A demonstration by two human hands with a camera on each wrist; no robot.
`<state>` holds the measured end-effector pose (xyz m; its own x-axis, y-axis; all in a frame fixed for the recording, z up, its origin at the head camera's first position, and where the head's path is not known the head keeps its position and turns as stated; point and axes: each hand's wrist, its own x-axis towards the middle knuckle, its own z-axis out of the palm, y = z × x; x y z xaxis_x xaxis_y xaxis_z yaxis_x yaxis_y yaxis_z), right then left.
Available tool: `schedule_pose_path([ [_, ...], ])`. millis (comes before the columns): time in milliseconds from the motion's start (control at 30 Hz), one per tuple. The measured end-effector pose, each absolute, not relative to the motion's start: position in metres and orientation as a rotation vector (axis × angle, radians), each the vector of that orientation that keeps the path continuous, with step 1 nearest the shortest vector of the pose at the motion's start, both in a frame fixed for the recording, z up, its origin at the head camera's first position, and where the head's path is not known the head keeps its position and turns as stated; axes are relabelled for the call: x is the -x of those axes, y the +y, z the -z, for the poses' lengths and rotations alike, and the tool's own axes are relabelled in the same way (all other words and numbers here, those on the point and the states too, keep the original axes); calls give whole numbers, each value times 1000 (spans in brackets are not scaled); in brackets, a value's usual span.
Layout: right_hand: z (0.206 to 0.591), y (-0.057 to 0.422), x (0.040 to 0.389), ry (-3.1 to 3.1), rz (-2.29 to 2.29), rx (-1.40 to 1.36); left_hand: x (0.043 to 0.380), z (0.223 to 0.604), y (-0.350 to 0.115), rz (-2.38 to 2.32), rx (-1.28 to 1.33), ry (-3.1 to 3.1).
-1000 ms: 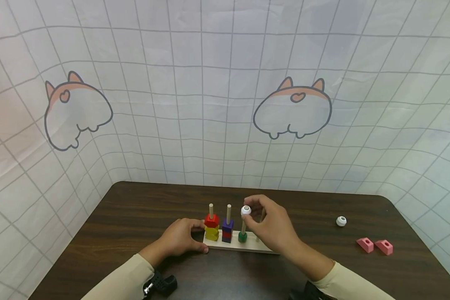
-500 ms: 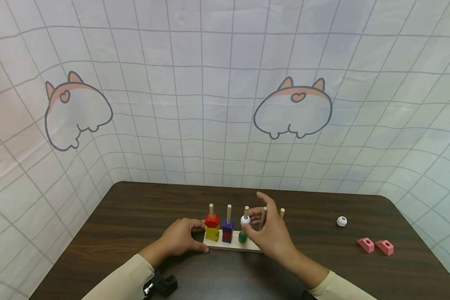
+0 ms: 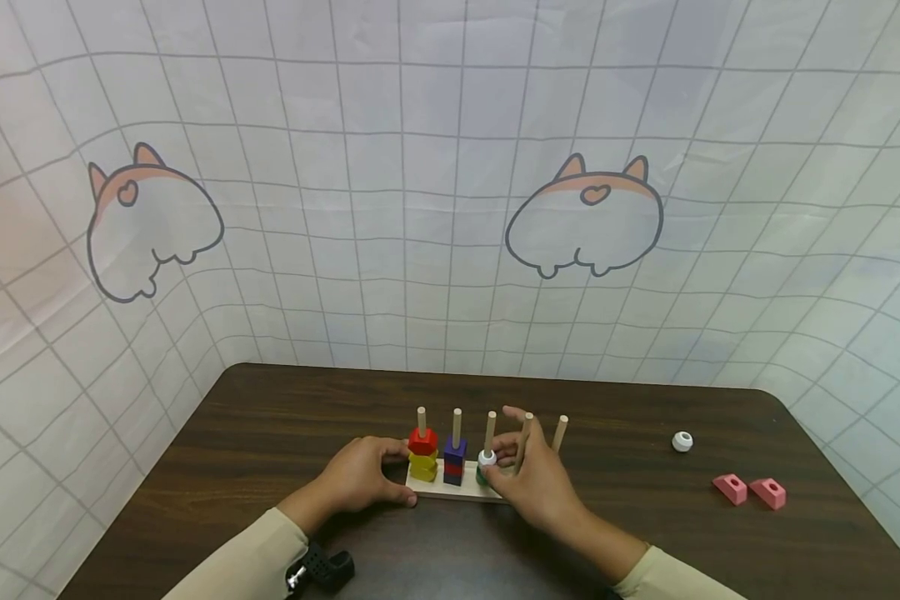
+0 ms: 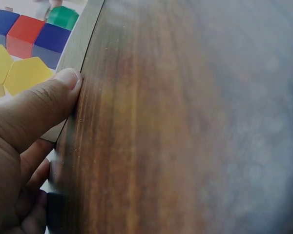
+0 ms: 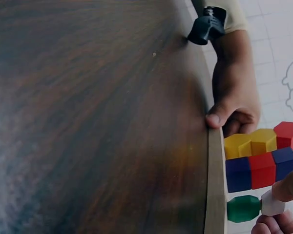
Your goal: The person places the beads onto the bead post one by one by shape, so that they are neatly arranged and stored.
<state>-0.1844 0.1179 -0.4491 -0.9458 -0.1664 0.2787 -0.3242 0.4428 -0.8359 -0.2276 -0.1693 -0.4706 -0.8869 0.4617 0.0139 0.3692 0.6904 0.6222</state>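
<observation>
A pale wooden stacking board (image 3: 461, 493) with upright pegs lies on the table. My left hand (image 3: 360, 477) grips its left end, thumb (image 4: 68, 80) along the front edge. On the leftmost peg sit two yellow hexagonal blocks (image 3: 423, 467) under a red one (image 3: 422, 441). Blue, red and blue-purple square blocks (image 3: 454, 454) fill the second peg's lower part. Around the third peg, my right hand (image 3: 543, 483) pinches a white bead (image 5: 272, 204) between thumb and fingers, right by the green bead (image 5: 243, 208) at the bottom. Two bare pegs rise beside that hand.
Off to the right on the dark wooden table (image 3: 615, 533) lie another white bead (image 3: 682, 442) and two pink wedge-shaped blocks, one (image 3: 731, 489) left of the other (image 3: 768, 493). A white grid-patterned cloth (image 3: 450, 250) hangs behind the table.
My right hand has brought the white bead from the top of the third peg down along it to the green bead. My left hand keeps its grip on the board.
</observation>
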Motion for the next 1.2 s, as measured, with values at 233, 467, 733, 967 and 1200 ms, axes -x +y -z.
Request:
schedule_pose_path([
  [233,451,118,185,-2528,-1525,-438,228,471,-170,-956,-677,2760],
  [467,450,122,177,-2558,-1503,-429,228,472,-168,-962,-673,2763],
  [733,446,135,165,-2621,-1401,-540,228,471,-168,-965,-671,2764],
  [967,443,153,156,-2695,-1323,-676,228,472,-168,-973,-674,2751],
  [1200,445,179,150,-2698,-1260,-748,228,472,-169,-970,-671,2753],
])
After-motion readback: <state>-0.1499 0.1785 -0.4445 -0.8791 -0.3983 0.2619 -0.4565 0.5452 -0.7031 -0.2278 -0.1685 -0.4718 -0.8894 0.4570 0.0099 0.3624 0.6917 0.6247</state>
